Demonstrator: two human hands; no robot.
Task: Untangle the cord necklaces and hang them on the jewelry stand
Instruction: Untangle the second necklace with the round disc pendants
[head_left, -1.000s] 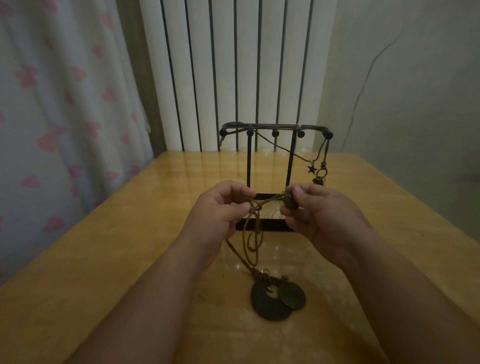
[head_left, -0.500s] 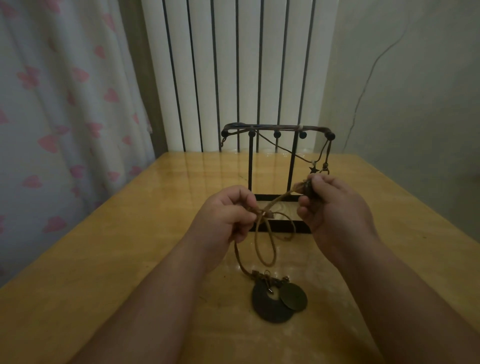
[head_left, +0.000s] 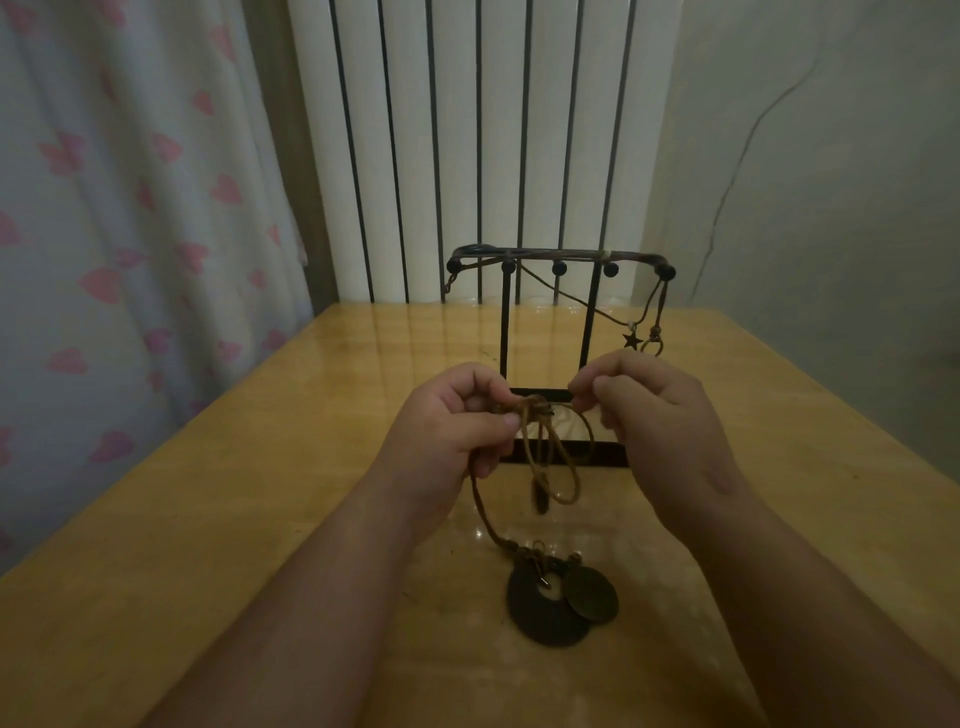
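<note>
both hands pinch a knotted cord necklace before the jewelry stand

the left hand (head_left: 452, 426) has its fingers curled and pinches the knot of the brown cord necklace (head_left: 537, 415) between thumb and forefinger. the right hand (head_left: 660, 426) pinches a strand of the same cord at its fingertips, just beside the knot. loops hang from the knot above the wooden table (head_left: 260, 519), and one strand runs down to two dark round pendants (head_left: 550, 608) lying overlapped on the table. behind the hands the black jewelry stand (head_left: 504, 332) stands upright and carries a second necklace (head_left: 571, 298) on its top bar, a star charm (head_left: 632, 340) dangling at its right end.
</note>
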